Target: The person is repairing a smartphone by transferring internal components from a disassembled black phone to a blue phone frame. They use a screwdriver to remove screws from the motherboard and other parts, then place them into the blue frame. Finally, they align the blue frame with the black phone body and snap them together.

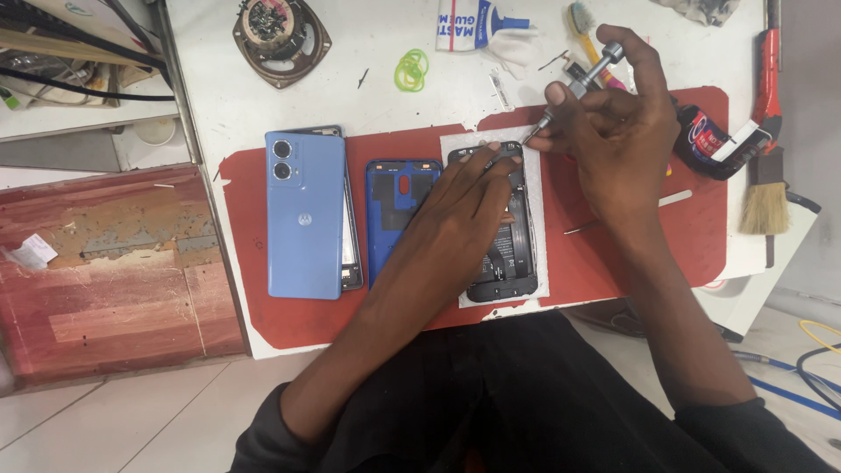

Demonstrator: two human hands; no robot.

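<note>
On the white surface (219,96) we pin the opened phone (501,263), long axis toward us, with our flat left hand (469,188); our right hand (604,131) grips the screwdriver (574,88) at its far corner.

Opened phone (504,254) right of back cover (304,215)
</note>
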